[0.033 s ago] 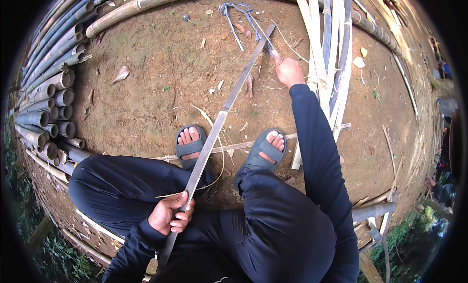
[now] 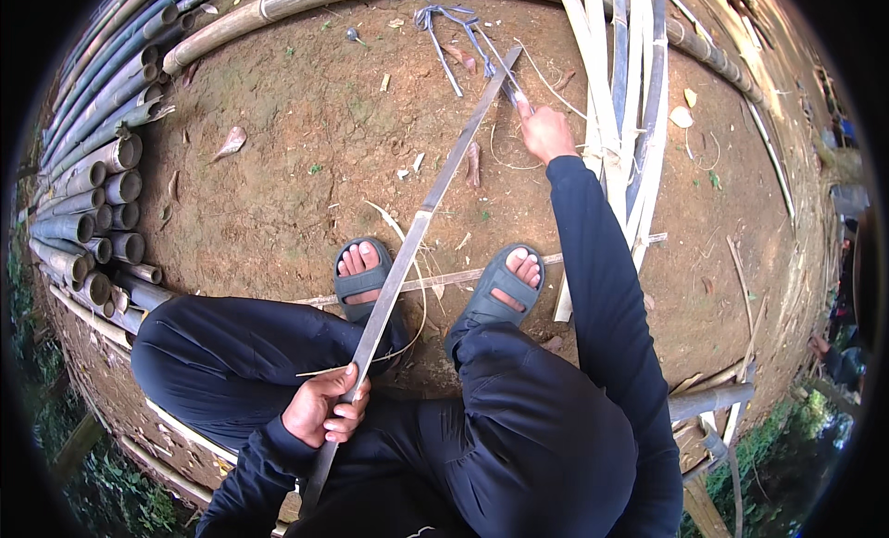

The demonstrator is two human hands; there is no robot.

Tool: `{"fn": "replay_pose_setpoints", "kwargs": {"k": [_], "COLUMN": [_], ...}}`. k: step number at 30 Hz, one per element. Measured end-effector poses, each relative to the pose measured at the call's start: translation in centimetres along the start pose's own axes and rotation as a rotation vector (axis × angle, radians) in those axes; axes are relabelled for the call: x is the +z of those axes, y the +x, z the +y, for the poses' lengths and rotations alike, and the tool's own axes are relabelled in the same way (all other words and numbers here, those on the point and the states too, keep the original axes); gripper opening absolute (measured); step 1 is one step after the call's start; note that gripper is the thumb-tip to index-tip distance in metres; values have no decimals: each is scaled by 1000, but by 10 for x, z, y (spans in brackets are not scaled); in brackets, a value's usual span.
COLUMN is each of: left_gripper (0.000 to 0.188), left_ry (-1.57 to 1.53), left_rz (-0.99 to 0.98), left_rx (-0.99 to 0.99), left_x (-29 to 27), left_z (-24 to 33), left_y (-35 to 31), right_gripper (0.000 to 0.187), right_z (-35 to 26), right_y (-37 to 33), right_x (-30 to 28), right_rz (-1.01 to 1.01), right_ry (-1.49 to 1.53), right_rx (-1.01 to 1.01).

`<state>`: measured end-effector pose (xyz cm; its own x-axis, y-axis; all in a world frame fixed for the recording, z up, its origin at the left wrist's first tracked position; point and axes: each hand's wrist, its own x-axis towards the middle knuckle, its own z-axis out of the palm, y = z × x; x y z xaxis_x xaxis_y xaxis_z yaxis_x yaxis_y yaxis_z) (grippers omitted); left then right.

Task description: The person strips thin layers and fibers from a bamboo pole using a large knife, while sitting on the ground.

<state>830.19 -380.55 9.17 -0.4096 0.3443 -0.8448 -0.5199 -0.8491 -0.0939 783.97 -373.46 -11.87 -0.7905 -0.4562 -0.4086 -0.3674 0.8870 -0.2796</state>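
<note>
A long, flat bamboo strip (image 2: 394,279) runs slantwise from my lap out over the ground, between my sandalled feet. Around its near part my left hand (image 2: 326,406) is closed, thumb on top. At the strip's far end my right hand (image 2: 548,135), arm stretched out, grips a knife (image 2: 509,92). The fist hides the knife's handle; its narrow blade lies against or just beside the strip, and I cannot tell which. A thin curled bamboo shaving (image 2: 424,302) hangs by the strip near my left foot.
Split bamboo slats (image 2: 619,103) lie in a bundle right of my right hand. Cut bamboo poles (image 2: 93,186) are stacked at the left. A long pole (image 2: 278,3) crosses the far side. Blue-grey cord (image 2: 444,24) lies on the dirt beyond the strip's tip.
</note>
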Motion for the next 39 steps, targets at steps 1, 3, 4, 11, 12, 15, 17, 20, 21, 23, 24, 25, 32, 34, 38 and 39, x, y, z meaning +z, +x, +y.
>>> {"fn": "replay_pose_setpoints", "kwargs": {"k": [1,3,4,11,12,15,17,20,21,23,24,25,32,34,38,39], "left_gripper": [38,38,40,41,41,41,40,39,39,39,38,39,41,41,41,40], "left_ry": [-8,-28,-50,-38,-50,-72,-114,-114,-131,-170,-186,-170,-134,-129,-132,-134], "left_rz": [-19,-57,-45,-20,-37,-83,-101,-99,-110,-135,-140,-127,-102,-100,-133,-141], "left_rx": [2,7,-3,-32,-39,-44,-40,-43,-50,-71,-65,-69,-79,-76,-93,-84], "left_x": [0,-4,-4,-6,-5,-2,-6,-4,-4,-6,-8,-7,-7,-9,-6,-5], "left_z": [0,1,2,0,4,7,5,8,7,7,5,5,5,4,5,6], "left_y": [1,1,2,0,0,-1,-2,-1,-1,0,1,0,1,2,1,2], "right_gripper": [71,71,71,68,68,69,70,72,72,73,71,71,64,65,63,62], "right_z": [-1,-4,2,5,6,24,21,21,19,15,12,11,-5,-2,12,18], "right_y": [0,-1,-7,-79,-67,-9,12,33,38,44,43,38,-72,-79,-26,-5], "right_x": [-3,-4,1,17,13,15,9,1,-1,-7,-8,-8,7,11,0,1], "right_rz": [4,7,47,78,91,131,67,68,60,39,91,22,49,78,55,88], "right_ry": [31,90,121,118,137,126,77,56,59,63,57,106,187,152,175,146], "right_rx": [14,39,1,-172,-145,-11,26,104,97,85,73,83,-198,-191,-84,-68]}}
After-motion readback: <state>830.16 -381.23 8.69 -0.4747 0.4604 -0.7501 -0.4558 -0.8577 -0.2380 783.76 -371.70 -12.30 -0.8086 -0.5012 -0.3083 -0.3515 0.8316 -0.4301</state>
